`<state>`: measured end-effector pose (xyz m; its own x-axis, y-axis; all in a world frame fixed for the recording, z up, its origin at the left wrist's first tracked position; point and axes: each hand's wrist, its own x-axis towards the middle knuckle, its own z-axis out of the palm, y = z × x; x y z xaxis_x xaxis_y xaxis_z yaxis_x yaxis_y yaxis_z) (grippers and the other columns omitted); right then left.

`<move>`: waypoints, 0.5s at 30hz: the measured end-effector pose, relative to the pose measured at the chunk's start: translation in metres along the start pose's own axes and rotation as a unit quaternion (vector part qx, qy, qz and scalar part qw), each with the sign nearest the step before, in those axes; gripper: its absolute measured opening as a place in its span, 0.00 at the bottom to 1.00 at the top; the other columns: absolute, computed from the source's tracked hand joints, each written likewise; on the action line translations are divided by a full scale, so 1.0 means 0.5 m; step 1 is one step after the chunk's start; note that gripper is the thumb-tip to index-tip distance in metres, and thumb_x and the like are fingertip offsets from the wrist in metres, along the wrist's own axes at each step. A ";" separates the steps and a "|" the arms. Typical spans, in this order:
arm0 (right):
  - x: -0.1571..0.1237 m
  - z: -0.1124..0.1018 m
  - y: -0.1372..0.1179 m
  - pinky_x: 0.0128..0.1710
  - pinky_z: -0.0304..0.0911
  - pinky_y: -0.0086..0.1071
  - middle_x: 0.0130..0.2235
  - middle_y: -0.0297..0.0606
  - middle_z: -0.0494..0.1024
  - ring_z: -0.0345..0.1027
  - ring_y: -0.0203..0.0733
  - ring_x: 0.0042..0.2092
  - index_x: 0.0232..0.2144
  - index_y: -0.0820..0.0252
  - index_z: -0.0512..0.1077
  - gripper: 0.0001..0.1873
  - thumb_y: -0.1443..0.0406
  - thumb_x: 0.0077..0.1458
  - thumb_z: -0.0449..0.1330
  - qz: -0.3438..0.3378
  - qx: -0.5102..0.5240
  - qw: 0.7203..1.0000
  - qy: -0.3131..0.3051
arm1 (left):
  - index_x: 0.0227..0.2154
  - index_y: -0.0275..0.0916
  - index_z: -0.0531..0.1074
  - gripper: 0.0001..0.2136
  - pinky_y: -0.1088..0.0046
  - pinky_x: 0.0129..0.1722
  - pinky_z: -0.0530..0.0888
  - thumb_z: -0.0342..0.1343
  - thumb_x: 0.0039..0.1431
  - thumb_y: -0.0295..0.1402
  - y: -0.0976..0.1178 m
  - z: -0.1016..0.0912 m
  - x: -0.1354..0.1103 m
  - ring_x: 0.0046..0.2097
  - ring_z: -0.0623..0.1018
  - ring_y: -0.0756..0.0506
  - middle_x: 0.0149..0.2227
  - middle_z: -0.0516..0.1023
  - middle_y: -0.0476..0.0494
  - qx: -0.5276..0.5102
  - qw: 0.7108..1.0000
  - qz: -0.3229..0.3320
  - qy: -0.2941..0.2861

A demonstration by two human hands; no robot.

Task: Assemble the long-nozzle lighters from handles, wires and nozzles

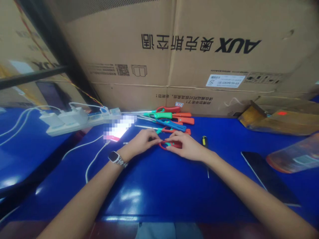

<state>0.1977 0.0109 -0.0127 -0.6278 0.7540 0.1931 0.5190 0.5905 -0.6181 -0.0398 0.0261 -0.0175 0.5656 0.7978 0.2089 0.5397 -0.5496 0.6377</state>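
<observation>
Between my hands, just above the blue table, is a red long-nosed lighter (pixel 177 145) with a green trigger. My right hand (pixel 189 146) is closed around its handle. With fingers pinched together, my left hand (pixel 144 141) grips its front part near the trigger guard, and a metal tip shows to the left. The left hand's fingers partly hide the lighter's neck. Just beyond my hands lies a pile of several long-nosed lighters, among them a green one (pixel 163 115), a blue one (pixel 171 124) and an orange one (pixel 183 120).
A screwdriver (pixel 204 142) lies right of my right hand, then a dark phone (pixel 266 176) and a plastic bottle (pixel 296 156). On the left are a lit phone (pixel 122 127) and a power strip (pixel 72 124) with cables. A large carton (pixel 149 76) stands behind the table (pixel 149 186).
</observation>
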 end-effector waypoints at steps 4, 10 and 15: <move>-0.018 -0.027 0.004 0.53 0.60 0.48 0.48 0.45 0.73 0.66 0.52 0.52 0.51 0.56 0.74 0.20 0.56 0.58 0.62 0.025 -0.110 0.993 -0.022 | 0.33 0.38 0.79 0.12 0.72 0.36 0.68 0.56 0.63 0.40 0.005 0.003 -0.003 0.34 0.73 0.46 0.32 0.78 0.45 -0.003 0.999 -0.043 0.010; -0.010 -0.043 0.021 0.43 0.61 0.35 0.41 0.39 0.75 0.68 0.43 0.42 0.39 0.59 0.74 0.11 0.63 0.52 0.67 0.074 -0.032 0.995 -0.052 | 0.33 0.39 0.79 0.12 0.73 0.34 0.67 0.56 0.62 0.41 0.009 0.006 -0.001 0.34 0.73 0.46 0.32 0.78 0.45 0.003 0.998 -0.062 0.005; 0.021 -0.054 0.005 0.29 0.52 0.28 0.30 0.30 0.71 0.62 0.36 0.30 0.32 0.59 0.68 0.15 0.62 0.47 0.69 0.131 -0.016 0.984 -0.120 | 0.35 0.39 0.79 0.11 0.72 0.36 0.69 0.57 0.61 0.41 0.002 0.008 -0.003 0.35 0.75 0.46 0.33 0.79 0.45 -0.002 0.998 -0.058 0.007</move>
<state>0.2084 0.0280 0.0084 -0.5872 0.7942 -0.1564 0.6964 0.3973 -0.5976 -0.0374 0.0232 -0.0201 0.4906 0.8592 0.1448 0.5982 -0.4530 0.6610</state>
